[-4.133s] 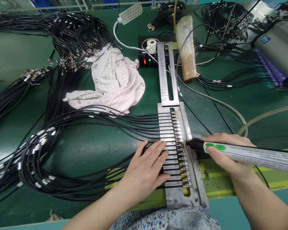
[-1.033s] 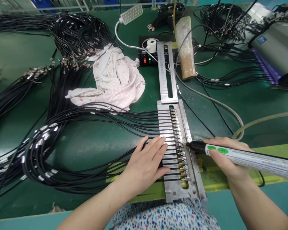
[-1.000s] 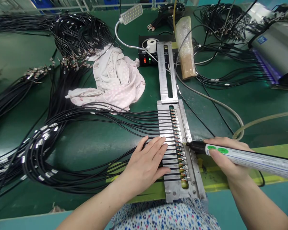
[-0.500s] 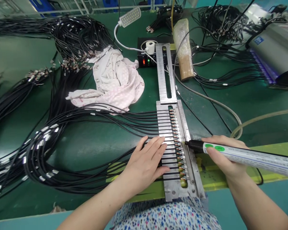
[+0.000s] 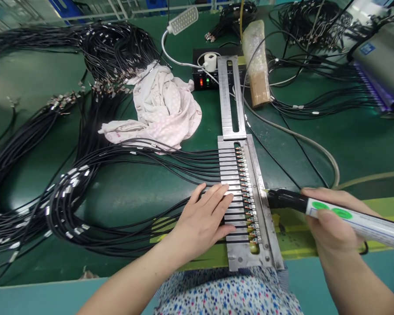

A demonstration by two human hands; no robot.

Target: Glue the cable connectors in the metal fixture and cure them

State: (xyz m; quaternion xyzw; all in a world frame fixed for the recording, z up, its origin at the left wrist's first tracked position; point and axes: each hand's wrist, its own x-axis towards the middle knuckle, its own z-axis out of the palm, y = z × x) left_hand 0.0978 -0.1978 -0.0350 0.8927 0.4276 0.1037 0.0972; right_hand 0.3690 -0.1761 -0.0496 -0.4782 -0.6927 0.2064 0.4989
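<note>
My left hand [image 5: 205, 214] lies flat, fingers spread, over the black cables [image 5: 170, 173] and the left edge of a slotted metal fixture [image 5: 233, 258]. Across that fixture the cables lie side by side, their small metal connectors [image 5: 249, 201] in a row along its slot. In my right hand [image 5: 335, 223] is a white and black marker pen [image 5: 354, 221] with green round stickers. Its pale tip points left, close to the fixture's raised right rail. Whether the tip touches the rail I cannot tell.
Behind the fixture stands a second slotted metal plate [image 5: 228, 96], leaning by a black box [image 5: 200, 70] with lit switches. A crumpled pink-white cloth [image 5: 167, 107] and cable bundles [image 5: 114, 52] lie to the left. A grey machine [image 5: 384, 61] glows purple at right; a lamp [image 5: 183, 20] stands behind.
My right hand has drawn the marker pen to the right, away from the connectors. My left hand stays flat on the cables. The whole view has shifted slightly.
</note>
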